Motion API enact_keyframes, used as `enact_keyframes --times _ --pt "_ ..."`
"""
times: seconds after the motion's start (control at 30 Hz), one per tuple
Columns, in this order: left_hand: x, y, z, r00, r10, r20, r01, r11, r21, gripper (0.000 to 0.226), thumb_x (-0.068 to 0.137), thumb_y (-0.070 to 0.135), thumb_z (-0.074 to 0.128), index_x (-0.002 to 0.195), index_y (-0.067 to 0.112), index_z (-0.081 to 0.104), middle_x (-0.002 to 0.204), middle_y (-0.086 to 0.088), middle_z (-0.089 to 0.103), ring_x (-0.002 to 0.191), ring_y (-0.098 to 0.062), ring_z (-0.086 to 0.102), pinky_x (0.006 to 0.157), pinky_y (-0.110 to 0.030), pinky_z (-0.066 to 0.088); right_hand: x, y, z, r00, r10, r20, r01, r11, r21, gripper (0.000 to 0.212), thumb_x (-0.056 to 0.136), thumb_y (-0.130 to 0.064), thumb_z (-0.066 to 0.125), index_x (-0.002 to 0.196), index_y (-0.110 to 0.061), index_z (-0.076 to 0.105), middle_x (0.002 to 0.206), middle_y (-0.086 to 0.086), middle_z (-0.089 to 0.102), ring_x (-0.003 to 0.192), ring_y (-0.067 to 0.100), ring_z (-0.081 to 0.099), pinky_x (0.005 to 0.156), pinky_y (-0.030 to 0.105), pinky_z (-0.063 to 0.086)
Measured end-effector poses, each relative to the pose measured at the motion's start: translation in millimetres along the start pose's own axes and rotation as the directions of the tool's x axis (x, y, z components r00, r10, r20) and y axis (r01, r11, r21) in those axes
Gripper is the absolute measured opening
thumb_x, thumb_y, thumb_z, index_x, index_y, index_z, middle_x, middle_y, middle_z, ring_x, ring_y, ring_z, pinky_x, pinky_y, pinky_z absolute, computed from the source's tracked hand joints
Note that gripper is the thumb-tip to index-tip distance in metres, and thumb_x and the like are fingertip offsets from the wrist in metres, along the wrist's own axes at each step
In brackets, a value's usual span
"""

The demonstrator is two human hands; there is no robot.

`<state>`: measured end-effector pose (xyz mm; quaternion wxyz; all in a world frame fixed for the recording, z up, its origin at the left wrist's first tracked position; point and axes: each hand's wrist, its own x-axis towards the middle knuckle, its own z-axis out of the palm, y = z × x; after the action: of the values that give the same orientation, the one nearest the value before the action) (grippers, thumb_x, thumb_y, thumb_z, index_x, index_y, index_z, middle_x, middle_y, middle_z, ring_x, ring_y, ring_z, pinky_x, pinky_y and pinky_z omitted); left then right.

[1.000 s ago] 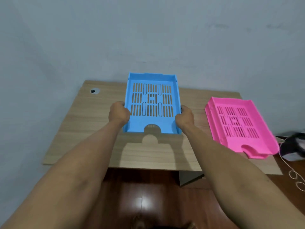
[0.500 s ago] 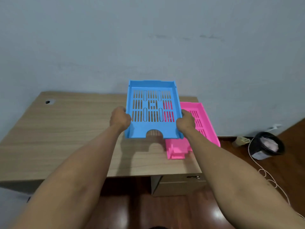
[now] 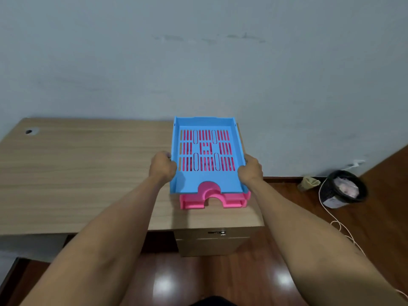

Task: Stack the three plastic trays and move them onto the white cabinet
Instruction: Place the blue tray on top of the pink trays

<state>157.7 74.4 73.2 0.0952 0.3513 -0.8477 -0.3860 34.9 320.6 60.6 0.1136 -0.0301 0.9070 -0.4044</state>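
Desk [image 3: 66, 173], blue tray [image 3: 189, 184] now over pink tray [image 3: 231, 200]

Wooden desk [image 3: 77, 173] with cable hole [image 3: 29, 131] at far left corner, drawer unit [image 3: 213, 241] under its right end, pale blue-grey wall [image 3: 198, 62], glossy dark wood floor [image 3: 220, 281], black mesh wastebasket [image 3: 345, 188] holding crumpled paper, white cord [image 3: 331, 217] trailing on floor beside it.

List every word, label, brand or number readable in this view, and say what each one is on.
There is no readable text in this view.
The blue tray bears only slots and a cut-out pattern, no lettering.
The pink tray beneath it shows no label.
The drawer unit under the desk has a small dark fitting, too small to read.
The bin shows nothing legible.
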Motion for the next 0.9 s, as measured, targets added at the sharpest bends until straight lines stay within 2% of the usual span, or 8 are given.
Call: enact_keyframes --times 0.07,0.2,0.3,0.43,0.63,0.73,0.8,0.9 --pt "1.4 2.5 11.5 1.000 -0.008 0.011 0.008 1.000 0.007 0.020 0.088 0.001 0.053 0.096 0.001 0.072 0.084 -0.010 0.070 0.083 -0.031 0.066 0.070 -0.032 0.046 3.3 9.1 -3.4 1.000 -0.003 0.001 0.003 1.000 0.005 0.035 0.100 -0.008 0.048 0.123 -0.024 0.069 0.108 0.005 0.078 0.084 0.025 0.072 0.073 0.032 0.059" --pt "6.7 3.4 26.5 0.999 -0.037 0.012 0.037 0.999 0.008 0.020 0.093 0.003 0.053 0.103 0.003 0.070 0.086 -0.005 0.065 0.079 -0.023 0.061 0.069 -0.029 0.044 12.4 19.3 -5.3 0.999 0.015 0.037 -0.016 0.999 0.031 0.017 0.104 -0.019 0.054 0.116 -0.024 0.066 0.098 0.000 0.076 0.075 0.015 0.073 0.066 0.031 0.063" --pt "9.9 3.5 33.0 0.999 -0.041 0.012 0.041 0.999 0.002 0.015 0.095 0.005 0.054 0.099 0.007 0.068 0.087 -0.003 0.065 0.066 -0.014 0.058 0.057 -0.019 0.043 17.7 22.5 -6.6 0.999 0.001 0.045 -0.003 0.999 0.036 0.014 0.105 -0.021 0.055 0.114 -0.024 0.065 0.090 -0.005 0.073 0.069 0.006 0.070 0.055 0.024 0.056" --pt "13.0 1.3 39.8 0.999 -0.046 0.004 0.046 0.999 -0.019 0.008 0.097 0.008 0.054 0.093 0.010 0.061 0.083 -0.001 0.065 0.057 -0.003 0.054 0.042 -0.011 0.034 23.4 27.4 -6.9 0.997 0.003 0.077 -0.004 1.000 0.015 0.017 0.105 -0.018 0.053 0.117 -0.022 0.064 0.099 0.001 0.074 0.077 0.015 0.073 0.070 0.035 0.065" --pt "19.8 -2.2 38.9 0.996 -0.077 0.055 0.079 0.996 -0.051 0.016 0.095 0.016 0.057 0.105 0.009 0.066 0.092 -0.007 0.072 0.075 -0.018 0.068 0.058 -0.028 0.052 26.6 33.8 -5.2 0.990 0.013 0.140 -0.016 1.000 0.027 0.016 0.104 -0.019 0.056 0.118 -0.021 0.065 0.103 0.001 0.077 0.084 0.021 0.078 0.078 0.047 0.067" --pt "22.8 -4.1 39.1 0.996 -0.065 0.066 0.070 0.995 -0.069 0.016 0.094 0.017 0.057 0.102 0.011 0.069 0.088 -0.002 0.072 0.077 -0.017 0.070 0.055 -0.024 0.050 26.1 34.9 -6.3 0.992 -0.036 0.118 0.028 0.997 0.069 0.012 0.103 -0.019 0.058 0.113 -0.025 0.064 0.097 -0.006 0.077 0.074 0.011 0.077 0.062 0.030 0.066" --pt "22.9 -4.3 40.3 0.997 -0.064 0.051 0.067 0.995 -0.070 0.013 0.093 0.017 0.058 0.096 0.013 0.070 0.080 0.004 0.070 0.071 -0.010 0.067 0.049 -0.020 0.044 25.3 33.3 -8.4 0.994 -0.074 0.078 0.065 0.992 0.109 0.015 0.104 -0.016 0.055 0.109 -0.028 0.063 0.089 -0.013 0.074 0.064 0.001 0.075 0.048 0.014 0.056" --pt "21.9 -4.1 41.8 0.997 -0.074 0.022 0.075 0.995 -0.065 0.011 0.091 0.018 0.060 0.092 0.014 0.070 0.076 0.005 0.067 0.068 -0.008 0.064 0.049 -0.021 0.042 26.2 31.1 -12.1 0.995 -0.075 0.059 0.066 0.987 0.150 0.013 0.103 -0.018 0.057 0.108 -0.029 0.062 0.084 -0.022 0.069 0.062 -0.009 0.072 0.045 0.011 0.052"
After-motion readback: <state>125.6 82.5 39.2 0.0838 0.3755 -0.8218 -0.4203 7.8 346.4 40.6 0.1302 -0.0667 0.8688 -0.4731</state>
